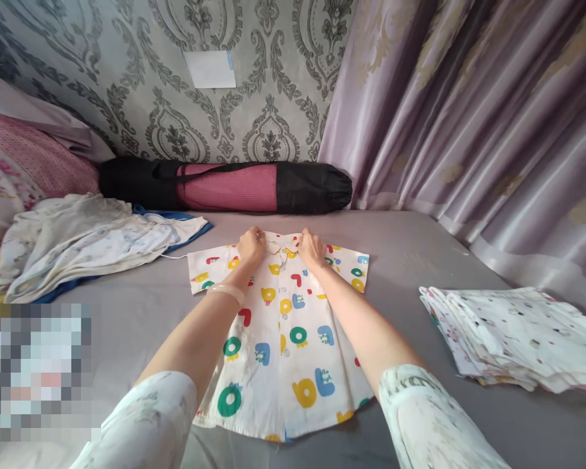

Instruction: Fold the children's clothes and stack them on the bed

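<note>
Pulling evenly (left hand and right hand each pinching the shirt beside its collar) should smooth it flat.

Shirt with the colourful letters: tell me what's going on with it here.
A person's left grip and right grip are on the printed shirt, one at each side of its collar, where they appear to pinch the cloth. The shirt lies unfolded, front up, on a grey sheet, its short sleeves spread outward. Loose clothes lie to the left, and a folded stack of cloth sits to the right.
</note>
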{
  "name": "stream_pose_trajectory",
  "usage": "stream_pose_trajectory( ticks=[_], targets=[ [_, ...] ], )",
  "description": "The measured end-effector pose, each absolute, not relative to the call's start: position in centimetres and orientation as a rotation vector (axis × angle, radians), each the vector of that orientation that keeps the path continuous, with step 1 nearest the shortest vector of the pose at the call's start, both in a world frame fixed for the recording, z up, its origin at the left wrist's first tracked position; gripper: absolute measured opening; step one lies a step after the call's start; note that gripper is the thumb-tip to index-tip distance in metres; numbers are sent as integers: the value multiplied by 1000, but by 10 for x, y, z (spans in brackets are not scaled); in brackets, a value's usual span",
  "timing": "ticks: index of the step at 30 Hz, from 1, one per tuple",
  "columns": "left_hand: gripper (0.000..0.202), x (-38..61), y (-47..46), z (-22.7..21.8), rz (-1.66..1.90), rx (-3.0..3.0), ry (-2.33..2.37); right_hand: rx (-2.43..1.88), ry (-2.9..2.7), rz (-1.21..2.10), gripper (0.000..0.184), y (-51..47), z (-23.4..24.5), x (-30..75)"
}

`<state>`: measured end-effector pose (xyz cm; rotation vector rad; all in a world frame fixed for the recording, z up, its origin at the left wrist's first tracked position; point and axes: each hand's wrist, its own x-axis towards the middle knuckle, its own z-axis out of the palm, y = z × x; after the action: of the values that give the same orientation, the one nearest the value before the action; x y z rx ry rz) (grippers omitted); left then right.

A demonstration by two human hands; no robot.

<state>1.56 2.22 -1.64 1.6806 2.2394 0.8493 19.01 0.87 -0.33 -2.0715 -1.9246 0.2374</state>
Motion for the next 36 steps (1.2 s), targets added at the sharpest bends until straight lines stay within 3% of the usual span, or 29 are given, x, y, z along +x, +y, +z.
stream_pose_trajectory(
  ticks=[6, 10, 16, 20, 27, 32, 36],
  targets=[
    [35, 18, 15, -20, 824, 1813, 2273, -2069, -1881, 242, 28, 6, -5, 188],
    [34, 7, 3, -18, 512, 2141, 2109, -2059, -1986, 273, 31, -3, -2, 193],
    [54, -10, -15, -24, 243, 2360, 1906, -1899, -2227, 57, 52, -24, -17, 198],
    [62, -12, -17, -26, 113, 2335, 1883, -1961, -2262, 205, 63, -22, -22, 200],
    [61, -8, -16, -24, 106, 2366, 1923, -1964, -2246, 266, 63, -17, -18, 197],
    [62, -14, -32, -13, 216, 2331, 1987, -1816, -2194, 609, 64, -19, 3, 219],
    [60, -40, -67, -4, 182, 2417, 1867, -1731, -2246, 596, 70, -51, 12, 250]
  ],
)
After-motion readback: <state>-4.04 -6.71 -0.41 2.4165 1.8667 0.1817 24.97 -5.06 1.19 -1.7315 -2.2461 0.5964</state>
